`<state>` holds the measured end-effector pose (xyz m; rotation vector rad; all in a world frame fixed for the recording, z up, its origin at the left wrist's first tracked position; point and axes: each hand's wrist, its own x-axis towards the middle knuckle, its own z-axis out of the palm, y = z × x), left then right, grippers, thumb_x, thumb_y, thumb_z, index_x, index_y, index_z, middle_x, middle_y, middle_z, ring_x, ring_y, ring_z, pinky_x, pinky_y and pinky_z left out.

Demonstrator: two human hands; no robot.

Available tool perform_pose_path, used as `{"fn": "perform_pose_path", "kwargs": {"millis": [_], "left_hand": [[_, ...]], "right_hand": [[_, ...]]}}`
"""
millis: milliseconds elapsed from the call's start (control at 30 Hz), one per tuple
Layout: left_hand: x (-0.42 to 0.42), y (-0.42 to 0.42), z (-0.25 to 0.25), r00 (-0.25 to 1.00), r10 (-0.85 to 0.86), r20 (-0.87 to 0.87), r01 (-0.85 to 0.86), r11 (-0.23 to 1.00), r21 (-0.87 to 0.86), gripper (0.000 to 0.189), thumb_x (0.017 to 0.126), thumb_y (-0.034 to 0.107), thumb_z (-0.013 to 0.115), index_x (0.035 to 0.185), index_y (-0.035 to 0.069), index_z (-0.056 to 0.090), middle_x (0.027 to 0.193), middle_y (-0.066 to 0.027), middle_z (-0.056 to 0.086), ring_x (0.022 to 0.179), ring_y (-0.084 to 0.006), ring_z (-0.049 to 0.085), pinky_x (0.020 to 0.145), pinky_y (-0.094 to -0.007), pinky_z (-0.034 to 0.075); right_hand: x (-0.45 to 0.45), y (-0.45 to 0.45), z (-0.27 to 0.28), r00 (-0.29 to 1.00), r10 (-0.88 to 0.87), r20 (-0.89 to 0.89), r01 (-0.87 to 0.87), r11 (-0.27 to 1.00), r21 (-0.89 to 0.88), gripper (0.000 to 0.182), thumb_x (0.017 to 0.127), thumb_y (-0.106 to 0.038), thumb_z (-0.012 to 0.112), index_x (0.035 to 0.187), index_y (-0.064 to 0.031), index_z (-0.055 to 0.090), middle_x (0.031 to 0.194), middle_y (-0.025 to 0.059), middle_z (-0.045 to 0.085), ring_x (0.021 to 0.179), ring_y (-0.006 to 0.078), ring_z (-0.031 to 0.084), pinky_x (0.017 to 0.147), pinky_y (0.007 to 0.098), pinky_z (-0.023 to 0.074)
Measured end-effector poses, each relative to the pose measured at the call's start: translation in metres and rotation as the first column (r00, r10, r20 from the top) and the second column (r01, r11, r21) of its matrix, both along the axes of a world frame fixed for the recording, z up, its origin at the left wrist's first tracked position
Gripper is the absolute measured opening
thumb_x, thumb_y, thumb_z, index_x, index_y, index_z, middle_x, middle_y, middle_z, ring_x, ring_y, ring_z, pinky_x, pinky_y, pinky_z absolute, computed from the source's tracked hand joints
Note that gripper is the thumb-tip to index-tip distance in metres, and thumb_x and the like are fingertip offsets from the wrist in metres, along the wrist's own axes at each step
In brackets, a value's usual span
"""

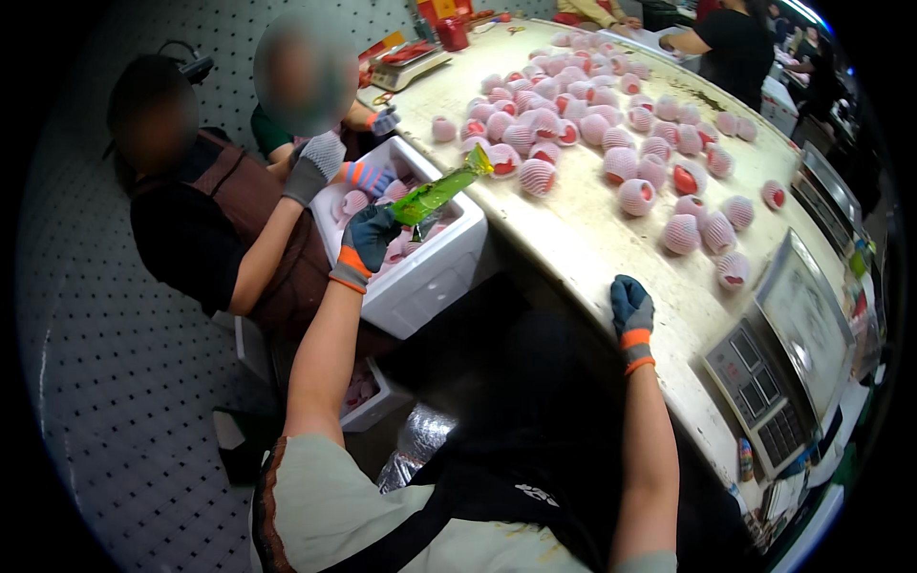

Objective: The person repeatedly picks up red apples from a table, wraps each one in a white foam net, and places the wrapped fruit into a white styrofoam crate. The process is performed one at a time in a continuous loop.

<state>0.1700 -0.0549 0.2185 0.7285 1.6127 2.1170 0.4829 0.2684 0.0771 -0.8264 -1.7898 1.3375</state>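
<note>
My left hand (369, 240), in a dark blue-grey glove with an orange cuff, grips the near end of a long green and yellow plastic packet (440, 193). The packet is held above a white foam box (423, 297) that contains fruits in pink foam nets (354, 202). My right hand (632, 304), gloved alike, rests with curled fingers on the near edge of the pale table (573, 251); whether it holds anything is hidden. Many red fruits in pink foam nets (537, 177) lie spread over the table beyond my hands.
Two people stand at left by the box; one gloved hand (370, 179) reaches into it, a grey glove (315, 168) is above. A digital scale (759, 387) stands at right, another scale (408, 68) at the far left of the table. A second foam box (380, 405) sits below.
</note>
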Motion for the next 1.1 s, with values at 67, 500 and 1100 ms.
{"fn": "perform_pose_path", "kwargs": {"millis": [67,500,1100], "left_hand": [[0.012,0.025,0.007,0.993,-0.113,-0.023,0.113,0.993,0.013,0.003,0.079,0.002,0.056,0.079,0.003,0.059,0.076,-0.0024,0.058,0.069,-0.0120,0.056,0.064,-0.0244,0.045],[0.135,0.175,0.011,0.661,-0.259,-0.705,0.255,0.960,-0.114,0.023,0.070,-0.008,0.064,0.089,0.004,0.062,0.091,-0.0070,0.062,0.087,-0.0166,0.057,0.078,-0.0282,0.047],[0.199,0.226,-0.003,0.208,0.117,-0.971,0.074,0.988,0.135,0.034,0.058,-0.006,0.072,0.089,0.009,0.066,0.093,-0.0107,0.059,0.086,-0.0247,0.059,0.073,-0.0325,0.050]], "right_hand": [[0.001,0.003,-0.007,0.997,-0.023,-0.067,0.016,0.995,-0.101,0.020,0.084,-0.016,0.060,0.094,0.0020,0.062,0.086,0.0069,0.066,0.079,0.0135,0.058,0.076,0.0269,0.0453],[0.077,0.005,0.096,0.826,0.027,-0.563,-0.494,0.513,-0.701,0.084,0.074,-0.071,0.048,0.115,0.0027,0.051,0.107,0.0170,0.058,0.091,0.0276,0.058,0.081,0.0394,0.0472],[0.149,0.009,0.096,0.970,-0.057,-0.237,-0.091,0.817,-0.569,0.024,0.078,-0.015,0.068,0.093,0.0027,0.061,0.084,0.0039,0.062,0.075,0.0092,0.056,0.068,0.0239,0.0458]]}}
